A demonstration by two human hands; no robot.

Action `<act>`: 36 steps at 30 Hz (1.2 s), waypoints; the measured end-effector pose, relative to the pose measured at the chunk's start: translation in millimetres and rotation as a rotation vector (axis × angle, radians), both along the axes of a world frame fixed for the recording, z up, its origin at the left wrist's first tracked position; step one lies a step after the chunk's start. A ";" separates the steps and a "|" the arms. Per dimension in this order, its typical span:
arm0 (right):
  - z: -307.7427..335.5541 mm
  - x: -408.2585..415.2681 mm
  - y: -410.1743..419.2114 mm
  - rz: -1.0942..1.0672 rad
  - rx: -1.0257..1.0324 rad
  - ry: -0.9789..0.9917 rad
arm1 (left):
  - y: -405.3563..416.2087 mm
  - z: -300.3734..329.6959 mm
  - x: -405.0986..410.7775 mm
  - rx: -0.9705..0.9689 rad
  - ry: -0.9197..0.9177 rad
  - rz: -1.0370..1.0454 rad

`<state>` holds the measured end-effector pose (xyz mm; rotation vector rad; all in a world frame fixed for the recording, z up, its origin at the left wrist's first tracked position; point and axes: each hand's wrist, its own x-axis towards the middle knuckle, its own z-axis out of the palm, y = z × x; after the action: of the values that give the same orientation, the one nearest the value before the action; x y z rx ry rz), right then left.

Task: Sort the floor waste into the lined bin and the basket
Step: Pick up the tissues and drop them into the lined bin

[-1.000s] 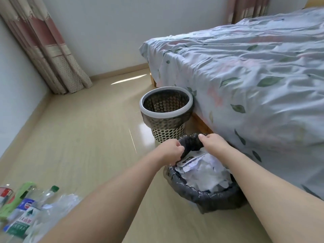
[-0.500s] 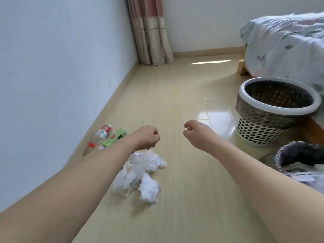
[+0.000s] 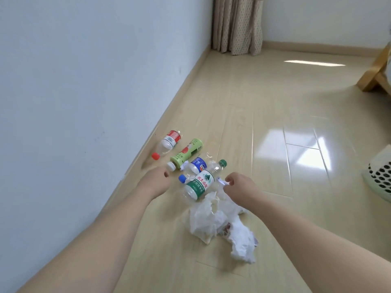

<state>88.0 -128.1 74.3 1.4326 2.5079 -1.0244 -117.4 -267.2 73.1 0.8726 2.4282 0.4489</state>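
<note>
Several empty plastic bottles lie on the wood floor by the left wall: a red-label bottle (image 3: 170, 142), a green bottle (image 3: 186, 152), a blue-label bottle (image 3: 197, 164) and a green-label water bottle (image 3: 200, 184). Crumpled white paper (image 3: 208, 222) and a second wad (image 3: 241, 245) lie just in front of them. My left hand (image 3: 155, 181) hovers left of the water bottle, fingers loosely curled, holding nothing. My right hand (image 3: 240, 186) hovers right of it, fingertips close to a small white scrap (image 3: 221, 181); contact is unclear. The lined bin is out of view.
The perforated basket (image 3: 379, 176) shows only at the right edge. A pale wall with a skirting board (image 3: 182, 81) runs along the left. A curtain (image 3: 237, 24) hangs in the far corner, and a wooden bed leg (image 3: 375, 75) stands at the far right.
My view swung left from the lined bin and basket to the floor waste. Both hands left the bin's rim and moved, empty, over to the bottles and paper.
</note>
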 end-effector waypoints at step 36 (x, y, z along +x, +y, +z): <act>-49.3 -45.9 30.6 -0.043 0.132 -0.063 | 58.0 -125.7 22.3 0.024 0.060 -0.110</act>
<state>42.1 -97.4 25.0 1.5340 2.5534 -0.8199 -95.1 -209.2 -52.6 1.0376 2.4183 0.4170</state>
